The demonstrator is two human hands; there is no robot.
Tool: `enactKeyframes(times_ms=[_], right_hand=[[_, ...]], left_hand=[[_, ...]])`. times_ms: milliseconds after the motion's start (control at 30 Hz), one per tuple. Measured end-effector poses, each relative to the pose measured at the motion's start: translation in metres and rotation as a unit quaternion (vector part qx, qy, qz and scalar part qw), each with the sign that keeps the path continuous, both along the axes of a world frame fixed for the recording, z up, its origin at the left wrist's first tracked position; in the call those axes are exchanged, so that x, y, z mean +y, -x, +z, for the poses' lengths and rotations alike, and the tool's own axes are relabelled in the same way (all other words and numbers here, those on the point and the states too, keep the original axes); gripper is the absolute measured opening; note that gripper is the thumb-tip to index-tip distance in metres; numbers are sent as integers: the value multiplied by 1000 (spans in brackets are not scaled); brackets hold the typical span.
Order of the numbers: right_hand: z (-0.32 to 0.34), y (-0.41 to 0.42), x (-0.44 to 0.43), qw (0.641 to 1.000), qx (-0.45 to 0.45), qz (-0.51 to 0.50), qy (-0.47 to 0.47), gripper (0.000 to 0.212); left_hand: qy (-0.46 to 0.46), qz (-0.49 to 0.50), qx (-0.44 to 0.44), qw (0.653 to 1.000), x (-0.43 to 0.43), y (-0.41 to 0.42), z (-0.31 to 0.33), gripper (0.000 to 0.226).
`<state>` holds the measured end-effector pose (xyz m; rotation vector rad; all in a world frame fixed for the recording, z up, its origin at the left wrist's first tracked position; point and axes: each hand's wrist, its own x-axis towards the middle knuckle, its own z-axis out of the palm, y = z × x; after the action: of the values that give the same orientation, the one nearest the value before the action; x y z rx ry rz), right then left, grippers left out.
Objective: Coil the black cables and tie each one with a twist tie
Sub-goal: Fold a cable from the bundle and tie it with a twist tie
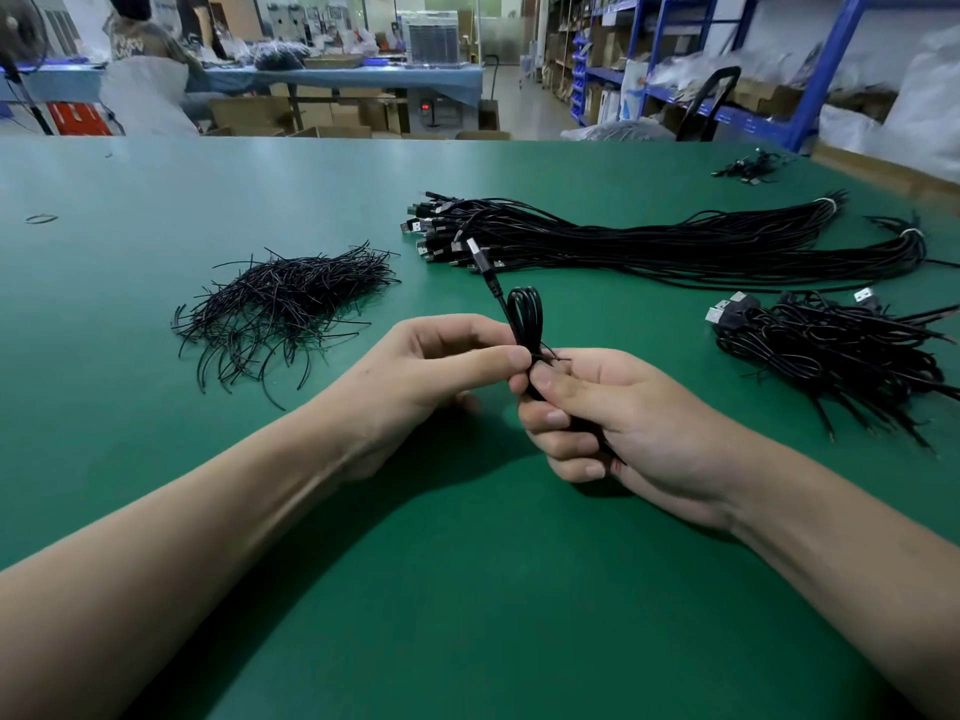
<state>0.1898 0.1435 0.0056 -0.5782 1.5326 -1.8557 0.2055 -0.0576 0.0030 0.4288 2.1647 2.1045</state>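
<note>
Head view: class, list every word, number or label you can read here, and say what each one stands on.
No text here can be read.
Shirt print, at the far table: blurred.
Red display under that table: digits too small.
Red crate: white marks blurred.
Cables and ties: no print shows.

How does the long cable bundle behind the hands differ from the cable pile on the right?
The long bundle lies stretched out; the right pile holds short folded coils. The long bundle is bound by white bands near its far ends; the right pile shows no such bands. Both are black USB cables on the green table.
</note>
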Motion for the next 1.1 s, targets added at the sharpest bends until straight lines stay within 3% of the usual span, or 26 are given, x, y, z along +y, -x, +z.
enactKeyframes(times_ms=[100,300,467,633,733,1100], right_hand=[[-1,1,1,1000,12,-4,-20,24],[-3,1,1,997,43,-6,-56,24],[-4,1,0,999,28,4,-27,25],[-1,1,0,998,4,51,24,34],[-2,1,1,998,9,45,36,29],[-4,-4,-6,988,121,-49,-81,30]], left_hand=[[36,2,19,999,-1,0,2,7],[55,7,63,997,1,-2,0,21],[35,26,77,996,7,-3,-2,8],[30,49,95,994,11,-4,-2,22],[4,65,113,991,11,-3,-2,10],[18,71,143,987,12,-2,-1,14]])
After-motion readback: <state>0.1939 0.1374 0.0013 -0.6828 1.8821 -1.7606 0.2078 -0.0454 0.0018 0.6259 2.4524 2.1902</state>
